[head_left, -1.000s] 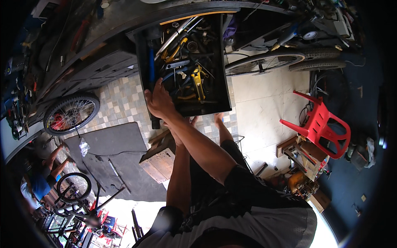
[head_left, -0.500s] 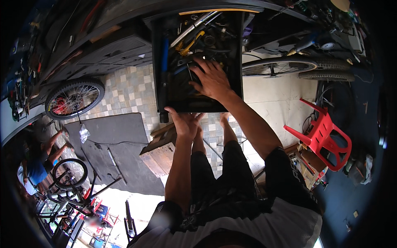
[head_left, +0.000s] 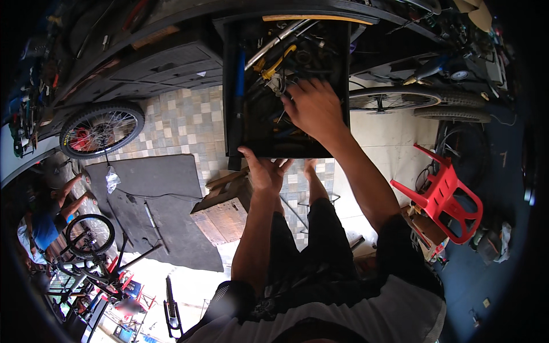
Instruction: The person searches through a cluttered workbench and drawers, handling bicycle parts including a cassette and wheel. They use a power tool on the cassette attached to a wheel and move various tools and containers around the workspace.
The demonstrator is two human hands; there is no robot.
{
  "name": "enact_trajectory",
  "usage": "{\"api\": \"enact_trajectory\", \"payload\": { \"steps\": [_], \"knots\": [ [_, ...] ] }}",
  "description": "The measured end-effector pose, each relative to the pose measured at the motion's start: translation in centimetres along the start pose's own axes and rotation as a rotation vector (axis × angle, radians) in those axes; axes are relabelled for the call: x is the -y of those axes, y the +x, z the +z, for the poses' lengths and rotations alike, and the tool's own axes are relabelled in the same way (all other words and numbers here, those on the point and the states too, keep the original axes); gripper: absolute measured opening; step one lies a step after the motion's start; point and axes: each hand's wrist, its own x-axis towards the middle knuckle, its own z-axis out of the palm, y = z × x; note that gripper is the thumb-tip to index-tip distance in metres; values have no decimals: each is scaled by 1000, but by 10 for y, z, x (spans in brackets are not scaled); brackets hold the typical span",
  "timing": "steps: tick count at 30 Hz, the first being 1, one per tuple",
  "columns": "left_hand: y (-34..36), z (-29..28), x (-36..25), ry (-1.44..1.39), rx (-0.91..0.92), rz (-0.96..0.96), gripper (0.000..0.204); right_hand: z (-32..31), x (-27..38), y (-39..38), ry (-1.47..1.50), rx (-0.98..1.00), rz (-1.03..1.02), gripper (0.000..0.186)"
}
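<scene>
A black drawer (head_left: 337, 146) of jumbled tools is pulled out in front of me, with a blue-handled tool (head_left: 241, 74) along its left side, silver bars (head_left: 274, 46) and a yellow tool (head_left: 278, 60). My left hand (head_left: 263, 171) grips the drawer at its near edge, thumb at the front and fingers partly hidden below. My right hand (head_left: 314, 108) is inside, fingers bent and somewhat apart over the tools, beside a small silver tool (head_left: 274, 84). I cannot make out its fingertips clearly.
Bicycle wheels (head_left: 103, 130) lean left and right. Below are a dark mat (head_left: 154, 217), a wooden box (head_left: 220, 220) and my legs. A red plastic chair (head_left: 443, 194) lies tipped at right. Another person (head_left: 43, 228) is at the lower left beside a bicycle (head_left: 91, 263).
My right hand has moved from the drawer's left side into the tools, then slightly rightward. My left hand has come into view at the near edge. The drawer appears farther right in view.
</scene>
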Motion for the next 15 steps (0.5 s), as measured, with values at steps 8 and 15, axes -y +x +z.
{"api": "enact_trajectory", "payload": {
  "steps": [8,15],
  "knots": [
    [-2,2,-2,16,7,-5,125,64,20,33,-191,-31,-243,49],
    [15,-18,9,-8,55,-37,124,57,27,-57,-33,88,-167,36]
  ]
}}
